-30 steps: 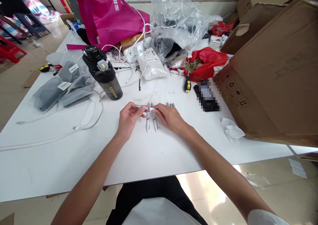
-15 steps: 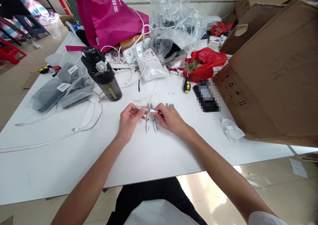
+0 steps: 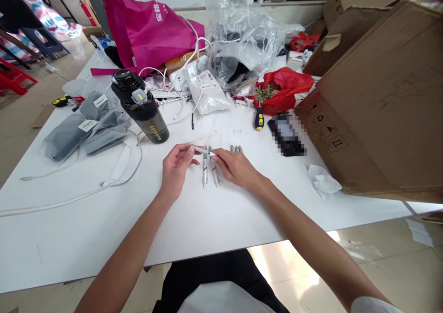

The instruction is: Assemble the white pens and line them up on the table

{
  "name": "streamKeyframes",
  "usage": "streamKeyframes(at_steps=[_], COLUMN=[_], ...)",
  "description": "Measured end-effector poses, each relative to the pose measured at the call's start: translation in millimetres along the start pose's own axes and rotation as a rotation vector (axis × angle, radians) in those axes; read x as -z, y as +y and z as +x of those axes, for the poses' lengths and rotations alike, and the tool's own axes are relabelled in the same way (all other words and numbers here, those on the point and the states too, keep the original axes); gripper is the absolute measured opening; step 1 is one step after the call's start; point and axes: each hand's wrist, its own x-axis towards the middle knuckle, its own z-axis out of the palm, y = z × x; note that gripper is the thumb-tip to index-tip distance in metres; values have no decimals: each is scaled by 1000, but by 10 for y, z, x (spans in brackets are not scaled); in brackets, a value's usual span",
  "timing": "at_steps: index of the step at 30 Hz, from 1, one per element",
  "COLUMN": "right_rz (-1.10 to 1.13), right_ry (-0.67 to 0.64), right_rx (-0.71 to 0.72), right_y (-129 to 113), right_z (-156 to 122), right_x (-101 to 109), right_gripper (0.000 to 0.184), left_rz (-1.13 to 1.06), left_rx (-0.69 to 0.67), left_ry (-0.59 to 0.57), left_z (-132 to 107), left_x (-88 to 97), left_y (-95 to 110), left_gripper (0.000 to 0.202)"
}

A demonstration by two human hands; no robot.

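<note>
A pen with a grey and white barrel (image 3: 203, 151) lies level between my hands, raised over the table. My left hand (image 3: 176, 168) pinches its left end between thumb and fingers. The fingertips of my right hand (image 3: 237, 167) are closed on its right end. Beneath it, two clear and silver pens (image 3: 205, 172) lie side by side on the white table (image 3: 194, 225), their clip ends toward me. More silver pens (image 3: 236, 149) poke out beyond my right hand, which hides most of them.
A black water bottle (image 3: 148, 115) stands behind my left hand. A screwdriver (image 3: 259, 118), a blurred dark device (image 3: 287, 135) and a large cardboard box (image 3: 384, 110) are at the right. White cables (image 3: 131, 174) and bagged dark items (image 3: 72, 135) lie left. Bags crowd the back.
The pen's metal-looking left portion no longer sticks out between my hands; a longer grey stretch of barrel shows there. My left hand has shifted slightly left.
</note>
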Motion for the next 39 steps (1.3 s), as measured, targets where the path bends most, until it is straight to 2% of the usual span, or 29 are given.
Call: streamKeyframes(at_steps=[4, 11, 15, 17, 20, 27, 32, 39], right_rz=[-3, -14, -20, -29, -37, -97, -116, -118], right_ry=[4, 42, 54, 55, 71, 81, 86, 141], right_rx=[44, 104, 106, 104, 120, 111, 55, 73], right_y=[-13, -34, -21, -11, 11, 52, 49, 60], right_z=[-4, -8, -3, -1, 3, 10, 16, 37], right_x=[20, 12, 7, 7, 6, 26, 37, 43], right_gripper=[33, 34, 34, 34, 33, 34, 30, 26], left_rz=[2, 3, -34, 14, 24, -73, -61, -82], left_rx=[-22, 4, 30, 35, 47, 98, 120, 99], left_ry=[-44, 77, -35, -63, -11, 92, 90, 141], left_z=[3, 24, 15, 8, 5, 45, 64, 66], left_x=[2, 18, -4, -10, -11, -4, 23, 39], left_y=[9, -9, 17, 29, 33, 54, 65, 30], left_gripper=[31, 31, 41, 35, 27, 42, 45, 46])
